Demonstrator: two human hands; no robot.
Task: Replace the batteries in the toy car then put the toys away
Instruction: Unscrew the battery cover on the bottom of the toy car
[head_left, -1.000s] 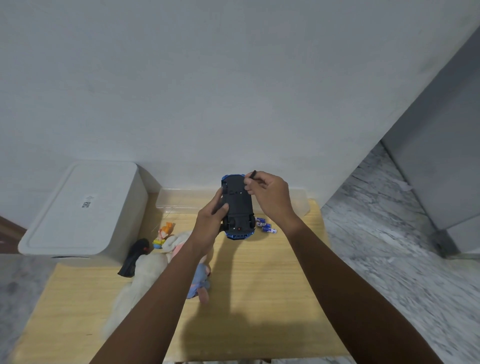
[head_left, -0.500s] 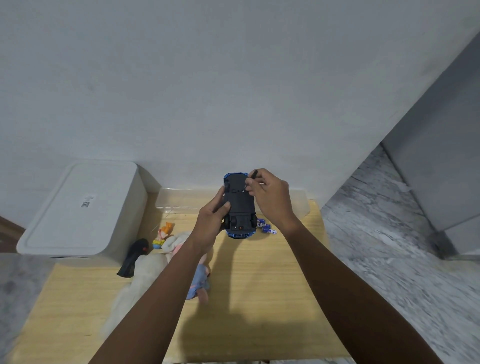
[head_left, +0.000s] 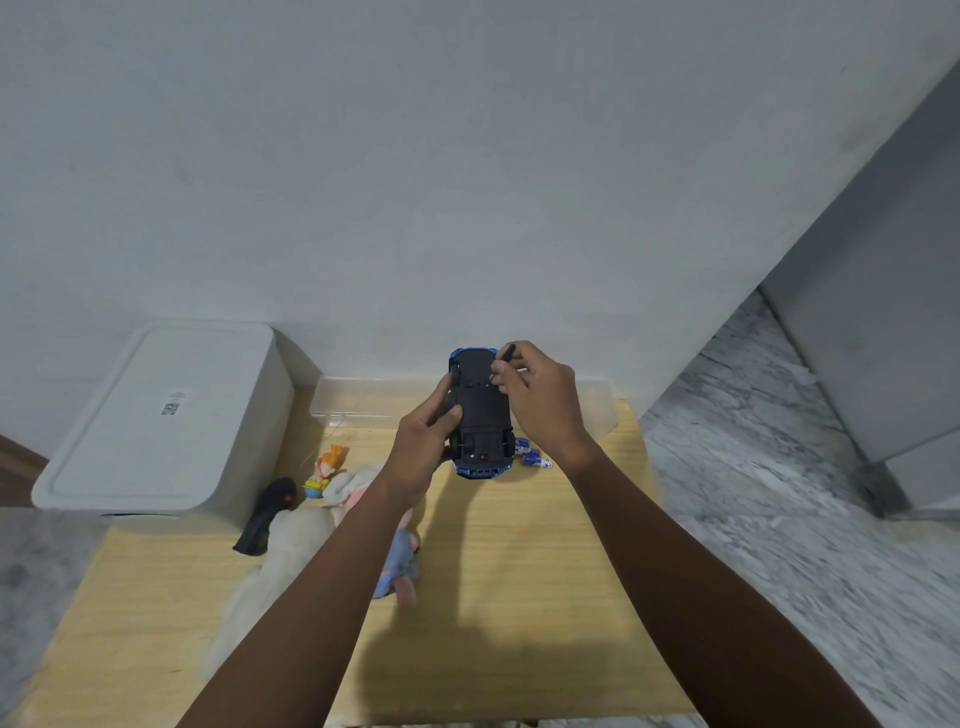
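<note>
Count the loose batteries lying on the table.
2 batteries show, side by side on the wooden table, just right of the upturned toy car, beneath the right hand. More may be hidden.

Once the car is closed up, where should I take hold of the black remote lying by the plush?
Grip the black remote round its narrow lower handle, coming from above on the left. It lies flat and slanted on the table, with the white plush tight against its right side and the white bin beyond it.

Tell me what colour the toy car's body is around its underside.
Blue, around a black underside, on the toy car; the head view shows it.
</note>
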